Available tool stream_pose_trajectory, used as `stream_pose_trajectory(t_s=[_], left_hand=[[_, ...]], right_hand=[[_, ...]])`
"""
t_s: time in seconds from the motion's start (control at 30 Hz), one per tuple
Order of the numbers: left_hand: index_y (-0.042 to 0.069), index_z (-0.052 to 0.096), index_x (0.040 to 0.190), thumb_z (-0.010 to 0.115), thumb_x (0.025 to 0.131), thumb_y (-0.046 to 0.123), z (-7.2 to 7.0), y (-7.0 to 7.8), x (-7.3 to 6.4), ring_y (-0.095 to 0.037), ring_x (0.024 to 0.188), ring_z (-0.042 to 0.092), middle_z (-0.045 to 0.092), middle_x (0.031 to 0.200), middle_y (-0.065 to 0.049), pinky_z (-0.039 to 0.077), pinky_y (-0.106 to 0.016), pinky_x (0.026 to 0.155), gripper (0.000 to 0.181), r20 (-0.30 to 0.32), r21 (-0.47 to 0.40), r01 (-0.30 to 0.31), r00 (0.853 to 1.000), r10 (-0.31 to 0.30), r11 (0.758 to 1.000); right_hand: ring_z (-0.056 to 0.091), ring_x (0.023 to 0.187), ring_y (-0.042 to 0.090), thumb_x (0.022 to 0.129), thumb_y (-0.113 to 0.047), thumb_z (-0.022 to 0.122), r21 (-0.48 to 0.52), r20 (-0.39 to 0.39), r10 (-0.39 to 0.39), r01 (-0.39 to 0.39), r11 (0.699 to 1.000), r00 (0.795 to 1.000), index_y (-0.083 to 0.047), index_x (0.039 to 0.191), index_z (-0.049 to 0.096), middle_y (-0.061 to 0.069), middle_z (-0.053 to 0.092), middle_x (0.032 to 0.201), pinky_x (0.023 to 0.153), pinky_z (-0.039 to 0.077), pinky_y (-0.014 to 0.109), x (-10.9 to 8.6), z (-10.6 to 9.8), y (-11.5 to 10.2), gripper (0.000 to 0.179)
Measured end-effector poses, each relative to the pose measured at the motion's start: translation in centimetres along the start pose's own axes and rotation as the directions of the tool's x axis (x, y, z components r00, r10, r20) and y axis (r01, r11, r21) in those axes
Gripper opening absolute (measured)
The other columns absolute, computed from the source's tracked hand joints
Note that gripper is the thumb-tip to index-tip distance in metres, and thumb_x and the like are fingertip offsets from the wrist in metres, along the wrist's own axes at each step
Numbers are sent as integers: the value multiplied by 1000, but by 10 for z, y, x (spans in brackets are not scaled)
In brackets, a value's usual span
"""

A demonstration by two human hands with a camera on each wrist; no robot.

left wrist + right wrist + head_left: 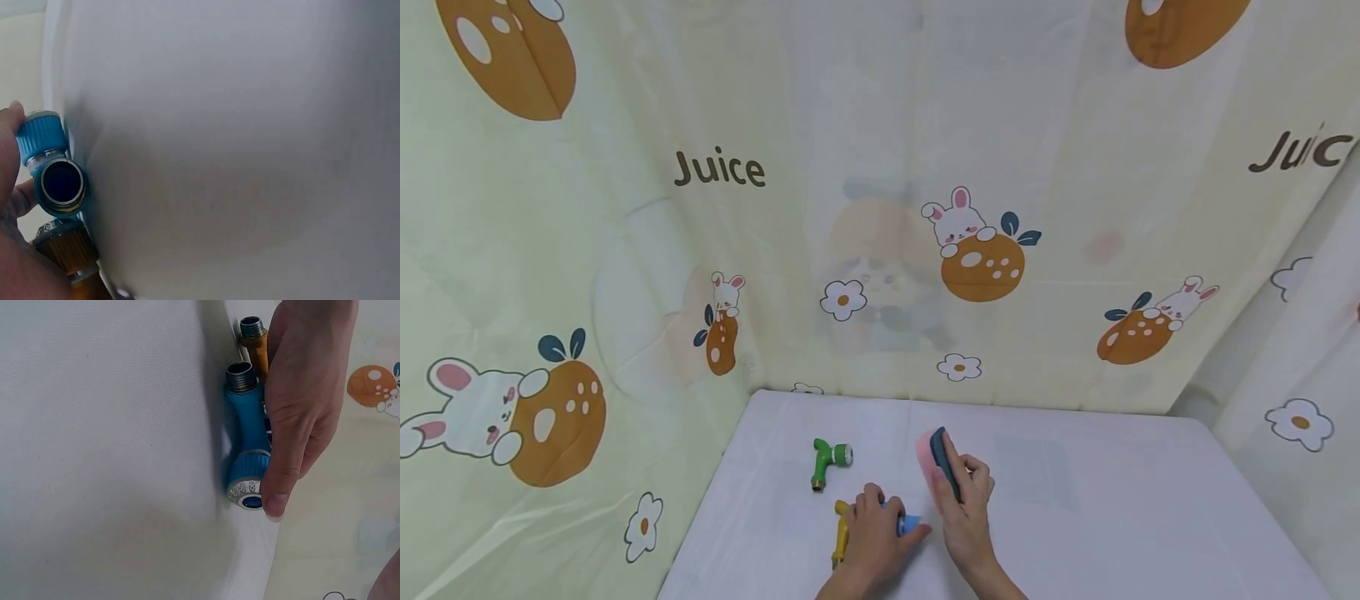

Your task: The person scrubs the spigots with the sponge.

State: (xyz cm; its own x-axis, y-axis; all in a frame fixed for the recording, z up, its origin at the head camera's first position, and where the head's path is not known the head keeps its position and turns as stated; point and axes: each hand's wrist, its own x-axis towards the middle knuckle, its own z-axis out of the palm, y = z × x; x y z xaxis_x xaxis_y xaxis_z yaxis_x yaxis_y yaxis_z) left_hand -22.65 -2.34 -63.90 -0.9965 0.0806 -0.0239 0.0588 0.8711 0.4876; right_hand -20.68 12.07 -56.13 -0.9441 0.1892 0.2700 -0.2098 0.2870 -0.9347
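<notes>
My left hand [876, 535] grips a blue tap [908, 525] on the table, its thumb near the ridged knob end. The right wrist view shows this blue tap [249, 425] with a threaded end, and the left wrist view shows its round opening. A yellow tap [840, 537] lies right beside the left hand, partly hidden by it. Farther back is a green tap [823, 465]. My right hand [966, 512] holds a block with a dark blue back and a pink face [927, 458], tilted, to the right of the left hand.
The white table [1112, 500] stretches to the right. Behind it and along both sides hangs a pale curtain [880, 125] printed with rabbits, orange fruit and flowers, meeting the table's back edge.
</notes>
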Motion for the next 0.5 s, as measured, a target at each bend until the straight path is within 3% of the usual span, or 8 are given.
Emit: stream_pose_trajectory(t_s=[0.3,0.5], left_hand=[[21,69,99,70,83,75,1,-12,3,-30,111,45,48,120,-9,42,-56,100,56,-13,29,1,1000,0,1000],[21,70,96,70,81,77,0,-15,1,-26,104,43,47,111,-6,41,-50,92,58,-49,40,3,999,-1,999]], right_hand=[[25,112,13,107,-26,59,4,1,-16,16,1000,1000,-29,157,48,4,40,125,89,27,34,-1,1,0,52],[25,112,13,106,-25,59,4,-1,-17,17,1000,1000,-28,157,48,5,40,124,89,27,35,0,2,1,52]])
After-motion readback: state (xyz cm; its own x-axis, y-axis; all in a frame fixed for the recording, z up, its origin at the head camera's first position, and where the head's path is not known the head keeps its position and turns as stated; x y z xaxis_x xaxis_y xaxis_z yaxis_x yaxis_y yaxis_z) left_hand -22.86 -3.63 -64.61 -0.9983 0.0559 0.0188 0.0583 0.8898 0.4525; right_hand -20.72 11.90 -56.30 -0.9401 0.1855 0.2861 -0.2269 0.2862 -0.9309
